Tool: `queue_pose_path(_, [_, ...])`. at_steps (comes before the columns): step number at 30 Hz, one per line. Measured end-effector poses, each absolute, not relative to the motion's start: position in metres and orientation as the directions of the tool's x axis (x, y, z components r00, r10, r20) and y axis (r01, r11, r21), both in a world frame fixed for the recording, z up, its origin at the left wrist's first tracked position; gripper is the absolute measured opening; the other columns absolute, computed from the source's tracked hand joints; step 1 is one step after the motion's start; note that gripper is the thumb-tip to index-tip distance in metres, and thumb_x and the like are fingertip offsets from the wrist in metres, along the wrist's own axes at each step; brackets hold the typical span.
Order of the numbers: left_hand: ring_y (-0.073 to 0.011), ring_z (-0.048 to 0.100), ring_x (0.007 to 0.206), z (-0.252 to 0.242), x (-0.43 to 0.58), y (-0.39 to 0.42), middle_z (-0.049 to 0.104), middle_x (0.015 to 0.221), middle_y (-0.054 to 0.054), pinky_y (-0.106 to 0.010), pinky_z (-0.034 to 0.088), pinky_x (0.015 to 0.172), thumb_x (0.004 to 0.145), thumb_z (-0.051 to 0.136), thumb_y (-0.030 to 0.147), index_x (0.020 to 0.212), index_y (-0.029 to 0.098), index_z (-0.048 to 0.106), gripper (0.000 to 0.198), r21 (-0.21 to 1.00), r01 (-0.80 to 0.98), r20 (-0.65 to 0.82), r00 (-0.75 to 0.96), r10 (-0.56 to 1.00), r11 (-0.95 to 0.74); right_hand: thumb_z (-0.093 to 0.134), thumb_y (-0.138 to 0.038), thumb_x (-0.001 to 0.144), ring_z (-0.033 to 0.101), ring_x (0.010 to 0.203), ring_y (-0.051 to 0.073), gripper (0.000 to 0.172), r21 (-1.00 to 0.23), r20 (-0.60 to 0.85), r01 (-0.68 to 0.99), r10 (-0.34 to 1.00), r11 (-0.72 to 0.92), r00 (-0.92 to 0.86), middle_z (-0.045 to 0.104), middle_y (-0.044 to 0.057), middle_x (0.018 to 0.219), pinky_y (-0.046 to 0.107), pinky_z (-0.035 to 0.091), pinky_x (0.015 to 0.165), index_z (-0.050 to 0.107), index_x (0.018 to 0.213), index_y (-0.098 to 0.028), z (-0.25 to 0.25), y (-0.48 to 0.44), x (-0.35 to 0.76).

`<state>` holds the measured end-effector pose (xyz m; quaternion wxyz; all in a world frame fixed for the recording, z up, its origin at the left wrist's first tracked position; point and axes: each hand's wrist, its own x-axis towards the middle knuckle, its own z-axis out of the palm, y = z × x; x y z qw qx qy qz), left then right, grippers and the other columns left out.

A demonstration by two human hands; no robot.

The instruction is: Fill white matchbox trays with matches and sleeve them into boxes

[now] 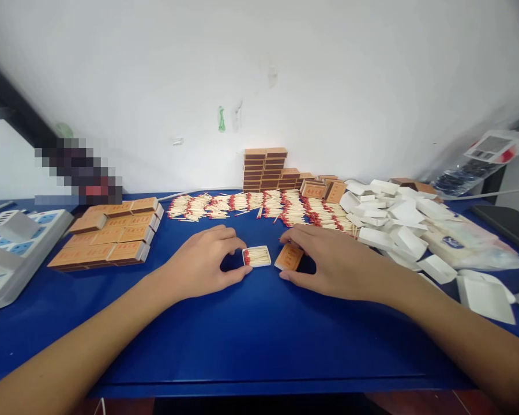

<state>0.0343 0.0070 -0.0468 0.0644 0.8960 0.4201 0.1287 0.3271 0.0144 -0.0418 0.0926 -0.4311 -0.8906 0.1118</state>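
Observation:
My left hand (214, 259) has its thumb and fingers pinched at the left end of a small white matchbox tray (267, 263). Matches with red heads (256, 255) fill that tray, heads toward the left. Across a short gap, my right hand (324, 259) grips an orange-brown matchbox sleeve (289, 257) between thumb and fingers. The sleeve is slightly tilted and apart from the tray. Just behind both hands, loose matches (242, 202) lie in a long row of heaps.
Finished-looking matchboxes (108, 236) are grouped at the left, beside a white power strip (30, 253). More boxes (264, 167) stand stacked against the wall. White empty trays (398, 219) pile up at the right, next to a tissue pack (462, 239).

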Motion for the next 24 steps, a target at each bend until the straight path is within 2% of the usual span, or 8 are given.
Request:
queue_pose_path(1, [-0.0241, 0.067, 0.093, -0.047, 0.033, 0.007, 0.070, 0.098, -0.006, -0.036, 0.051, 0.078, 0.100, 0.074, 0.040, 0.118, 0.016, 0.079, 0.030, 0.227, 0.736, 0.174, 0.614, 0.770, -0.638, 0.068, -0.046, 0.094, 0.073, 0.120, 0.036, 0.052, -0.301, 0.074, 0.709, 0.757, 0.638, -0.649, 0.075, 0.016, 0.137, 0.050, 0.059, 0.098, 0.065, 0.139, -0.021, -0.042, 0.014, 0.329])
queue_pose_path(3, [-0.0237, 0.067, 0.092, -0.046, 0.031, 0.008, 0.070, 0.098, -0.006, -0.036, 0.051, 0.077, 0.099, 0.074, 0.039, 0.118, 0.017, 0.079, 0.030, 0.237, 0.734, 0.167, 0.614, 0.771, -0.636, 0.069, -0.031, 0.088, 0.070, 0.131, 0.034, 0.066, -0.343, 0.094, 0.642, 0.705, 0.686, -0.703, 0.071, 0.013, 0.147, 0.048, 0.058, 0.105, 0.057, 0.152, -0.023, -0.039, 0.014, 0.335])
queue_pose_path(6, [-0.0235, 0.067, 0.091, -0.046, 0.030, 0.008, 0.070, 0.097, -0.006, -0.035, 0.050, 0.077, 0.099, 0.073, 0.039, 0.120, 0.017, 0.079, 0.031, 0.242, 0.731, 0.160, 0.618, 0.770, -0.638, 0.072, -0.031, 0.084, 0.068, 0.136, 0.036, 0.082, -0.373, 0.111, 0.629, 0.705, 0.683, -0.700, 0.067, 0.011, 0.156, 0.048, 0.058, 0.103, 0.048, 0.162, -0.027, -0.032, 0.015, 0.342])
queue_pose_path(8, [-0.0239, 0.068, 0.092, -0.047, 0.031, 0.007, 0.070, 0.098, -0.006, -0.036, 0.051, 0.077, 0.100, 0.073, 0.040, 0.121, 0.017, 0.078, 0.032, 0.234, 0.729, 0.160, 0.624, 0.765, -0.643, 0.076, -0.046, 0.086, 0.073, 0.123, 0.037, 0.076, -0.369, 0.107, 0.684, 0.759, 0.630, -0.642, 0.072, 0.014, 0.146, 0.048, 0.060, 0.092, 0.055, 0.156, -0.026, -0.029, 0.015, 0.341])
queue_pose_path(11, [-0.0246, 0.069, 0.094, -0.047, 0.033, 0.006, 0.071, 0.100, -0.007, -0.036, 0.051, 0.080, 0.100, 0.074, 0.042, 0.125, 0.017, 0.077, 0.035, 0.223, 0.728, 0.175, 0.624, 0.761, -0.649, 0.076, -0.070, 0.083, 0.075, 0.094, 0.033, 0.059, -0.310, 0.030, 0.779, 0.825, 0.544, -0.564, 0.079, 0.014, 0.114, 0.043, 0.055, 0.071, 0.071, 0.118, -0.022, -0.027, 0.014, 0.335])
queue_pose_path(14, [-0.0241, 0.069, 0.093, -0.048, 0.035, 0.005, 0.071, 0.100, -0.006, -0.036, 0.051, 0.079, 0.100, 0.074, 0.044, 0.128, 0.017, 0.076, 0.038, 0.236, 0.733, 0.185, 0.611, 0.770, -0.638, 0.074, -0.057, 0.087, 0.070, 0.081, 0.026, 0.034, -0.299, -0.047, 0.783, 0.811, 0.545, -0.583, 0.076, 0.008, 0.095, 0.038, 0.048, 0.065, 0.067, 0.092, -0.024, -0.025, 0.013, 0.330])
queue_pose_path(17, [-0.0230, 0.068, 0.089, -0.050, 0.036, 0.006, 0.069, 0.097, -0.005, -0.035, 0.050, 0.077, 0.101, 0.074, 0.044, 0.123, 0.018, 0.076, 0.034, 0.257, 0.733, 0.183, 0.603, 0.776, -0.630, 0.071, -0.035, 0.085, 0.068, 0.080, 0.023, 0.014, -0.332, -0.047, 0.751, 0.785, 0.571, -0.618, 0.075, 0.004, 0.093, 0.035, 0.047, 0.068, 0.067, 0.094, -0.025, -0.024, 0.012, 0.329])
queue_pose_path(24, [-0.0208, 0.067, 0.087, -0.052, 0.035, 0.010, 0.069, 0.096, -0.003, -0.032, 0.048, 0.075, 0.099, 0.080, 0.045, 0.113, 0.019, 0.076, 0.029, 0.338, 0.710, 0.169, 0.600, 0.782, -0.618, 0.070, -0.038, 0.087, 0.067, 0.080, 0.023, 0.016, -0.321, -0.003, 0.747, 0.788, 0.583, -0.616, 0.075, 0.004, 0.091, 0.034, 0.045, 0.068, 0.070, 0.096, -0.025, -0.025, 0.017, 0.332])
